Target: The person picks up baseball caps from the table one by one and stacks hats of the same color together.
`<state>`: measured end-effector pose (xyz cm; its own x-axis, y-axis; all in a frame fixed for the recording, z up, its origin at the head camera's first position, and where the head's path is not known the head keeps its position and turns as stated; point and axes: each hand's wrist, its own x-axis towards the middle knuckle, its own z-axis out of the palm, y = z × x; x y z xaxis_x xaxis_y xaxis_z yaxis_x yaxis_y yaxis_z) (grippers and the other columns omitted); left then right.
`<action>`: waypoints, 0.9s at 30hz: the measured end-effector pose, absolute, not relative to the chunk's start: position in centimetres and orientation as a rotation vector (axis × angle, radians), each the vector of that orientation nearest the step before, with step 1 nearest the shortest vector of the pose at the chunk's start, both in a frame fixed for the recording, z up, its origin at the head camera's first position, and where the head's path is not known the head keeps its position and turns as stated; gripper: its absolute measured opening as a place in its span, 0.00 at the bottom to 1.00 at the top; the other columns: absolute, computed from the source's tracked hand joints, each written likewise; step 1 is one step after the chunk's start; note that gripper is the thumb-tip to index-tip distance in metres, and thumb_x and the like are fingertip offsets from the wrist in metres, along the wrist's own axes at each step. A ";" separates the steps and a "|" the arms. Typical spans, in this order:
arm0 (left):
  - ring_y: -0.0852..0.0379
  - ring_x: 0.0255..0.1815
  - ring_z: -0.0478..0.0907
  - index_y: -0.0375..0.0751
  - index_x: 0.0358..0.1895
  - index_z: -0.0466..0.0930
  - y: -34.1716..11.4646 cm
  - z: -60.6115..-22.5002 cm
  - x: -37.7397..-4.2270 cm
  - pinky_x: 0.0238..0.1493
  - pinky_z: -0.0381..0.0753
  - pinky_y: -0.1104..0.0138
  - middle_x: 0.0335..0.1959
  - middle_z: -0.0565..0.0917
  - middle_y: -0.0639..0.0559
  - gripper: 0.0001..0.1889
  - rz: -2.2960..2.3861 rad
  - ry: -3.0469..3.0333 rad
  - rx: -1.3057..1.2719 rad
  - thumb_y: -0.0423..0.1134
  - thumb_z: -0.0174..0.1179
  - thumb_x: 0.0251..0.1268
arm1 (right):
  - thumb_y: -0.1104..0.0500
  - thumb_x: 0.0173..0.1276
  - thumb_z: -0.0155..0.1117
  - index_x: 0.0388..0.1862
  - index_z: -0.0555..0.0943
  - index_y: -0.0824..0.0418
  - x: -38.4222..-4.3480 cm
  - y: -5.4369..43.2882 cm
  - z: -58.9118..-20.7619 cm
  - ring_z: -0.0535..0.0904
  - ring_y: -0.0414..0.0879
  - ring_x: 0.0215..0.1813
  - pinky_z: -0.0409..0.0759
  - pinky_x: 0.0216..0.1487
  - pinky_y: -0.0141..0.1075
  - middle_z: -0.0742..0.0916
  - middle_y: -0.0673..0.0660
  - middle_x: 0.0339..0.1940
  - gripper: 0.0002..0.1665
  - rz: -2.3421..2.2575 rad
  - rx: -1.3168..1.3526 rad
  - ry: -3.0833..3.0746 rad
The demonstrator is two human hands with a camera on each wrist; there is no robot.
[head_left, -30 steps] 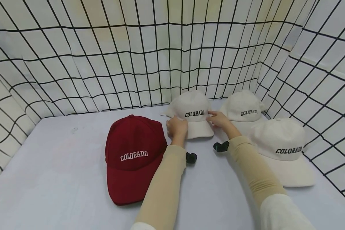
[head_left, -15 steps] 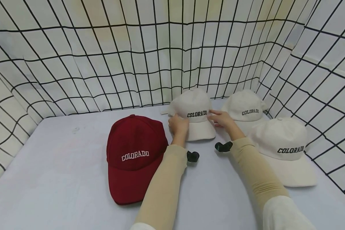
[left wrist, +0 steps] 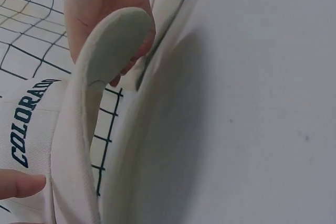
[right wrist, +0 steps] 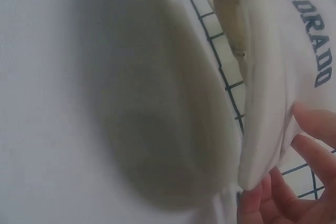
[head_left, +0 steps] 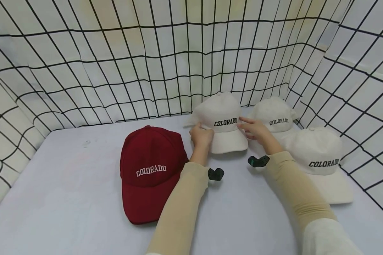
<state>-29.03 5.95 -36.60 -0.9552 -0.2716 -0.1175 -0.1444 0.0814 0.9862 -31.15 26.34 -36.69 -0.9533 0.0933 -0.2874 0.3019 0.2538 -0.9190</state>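
Note:
Both hands hold a white baseball cap with dark COLORADO lettering, at the back of the table. My left hand grips its left side near the brim, the thumb lying on the front panel. On the other side my right hand pinches the cap's edge, its fingers partly on the front and partly below. In the wrist views the brim stands off the white surface and casts a shadow. A red COLORADO cap lies left of my left forearm.
Two more white COLORADO caps sit at the right: a rear one just behind my right hand and a nearer one beside my right forearm. Black grid netting walls the back and sides of the white table.
The held white cap has shifted right and risen slightly, and both hands have moved along with it. The red cap and the other white caps stay in place.

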 end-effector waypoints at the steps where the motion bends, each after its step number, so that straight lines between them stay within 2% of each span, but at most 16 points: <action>1: 0.37 0.72 0.63 0.33 0.74 0.68 6.0 -36.4 -28.9 0.67 0.70 0.53 0.75 0.60 0.29 0.37 -2.044 -2.215 0.422 0.21 0.58 0.54 | 0.54 0.77 0.63 0.81 0.63 0.54 -31.0 26.5 -36.5 0.60 0.59 0.78 0.65 0.74 0.49 0.61 0.61 0.82 0.37 -1.790 0.366 2.336; 7: 0.46 0.76 0.61 0.28 0.74 0.66 6.1 -35.7 -28.1 0.71 0.66 0.61 0.76 0.66 0.36 0.39 -2.182 -2.094 0.398 0.18 0.57 0.53 | 0.55 0.78 0.62 0.82 0.62 0.54 -30.1 27.1 -36.0 0.57 0.58 0.78 0.63 0.75 0.49 0.62 0.59 0.82 0.38 -1.832 0.335 2.280; 11: 0.47 0.80 0.54 0.27 0.76 0.60 6.2 -35.2 -27.5 0.75 0.59 0.63 0.78 0.62 0.38 0.38 -2.368 -1.953 0.378 0.19 0.58 0.59 | 0.54 0.78 0.62 0.83 0.61 0.52 -29.5 27.7 -35.9 0.57 0.56 0.76 0.67 0.70 0.45 0.60 0.58 0.82 0.38 -1.850 0.337 2.259; 14: 0.46 0.80 0.54 0.27 0.77 0.59 6.0 -34.8 -27.0 0.76 0.57 0.61 0.79 0.60 0.38 0.36 -2.500 -1.818 0.386 0.24 0.57 0.64 | 0.55 0.78 0.62 0.83 0.61 0.51 -29.1 28.0 -35.6 0.59 0.54 0.72 0.70 0.62 0.40 0.60 0.58 0.81 0.38 -1.859 0.334 2.254; 18: 0.45 0.79 0.56 0.30 0.77 0.61 5.5 -34.6 -26.2 0.76 0.57 0.58 0.79 0.62 0.41 0.34 -2.619 -1.655 0.462 0.28 0.55 0.66 | 0.55 0.78 0.61 0.83 0.59 0.53 -28.5 28.0 -35.3 0.59 0.53 0.70 0.72 0.56 0.36 0.61 0.58 0.81 0.39 -1.851 0.297 2.239; 22: 0.46 0.78 0.57 0.33 0.75 0.66 5.3 -34.7 -25.5 0.75 0.59 0.59 0.78 0.63 0.44 0.31 -2.754 -1.453 0.553 0.28 0.55 0.67 | 0.55 0.79 0.60 0.84 0.57 0.55 -28.0 28.1 -35.2 0.57 0.56 0.75 0.71 0.59 0.38 0.60 0.58 0.82 0.39 -1.828 0.249 2.243; 24: 0.48 0.72 0.65 0.32 0.69 0.71 5.4 -34.7 -25.1 0.70 0.67 0.60 0.73 0.69 0.44 0.26 -2.813 -1.339 0.593 0.29 0.55 0.68 | 0.55 0.80 0.60 0.84 0.57 0.55 -27.8 28.2 -35.2 0.55 0.58 0.77 0.69 0.62 0.41 0.59 0.58 0.83 0.39 -1.815 0.234 2.259; 26: 0.52 0.58 0.75 0.33 0.58 0.77 5.6 -34.8 -24.9 0.58 0.76 0.64 0.61 0.77 0.45 0.16 -2.864 -1.228 0.609 0.30 0.54 0.69 | 0.54 0.80 0.60 0.84 0.56 0.55 -27.6 28.4 -35.2 0.55 0.59 0.78 0.68 0.64 0.43 0.58 0.59 0.83 0.40 -1.790 0.221 2.284; 27: 0.54 0.52 0.77 0.32 0.53 0.77 5.6 -34.9 -24.7 0.52 0.77 0.65 0.55 0.79 0.46 0.12 -2.887 -1.179 0.605 0.30 0.53 0.70 | 0.53 0.79 0.60 0.84 0.56 0.54 -27.5 28.4 -35.2 0.54 0.59 0.78 0.68 0.66 0.44 0.58 0.59 0.83 0.40 -1.781 0.214 2.294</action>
<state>-24.71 5.61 -34.89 -0.9268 -0.1098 -0.3592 -0.1731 -0.7239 0.6679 -27.51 28.44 -35.24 -0.9631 -0.0251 -0.2679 0.2534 0.2507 -0.9343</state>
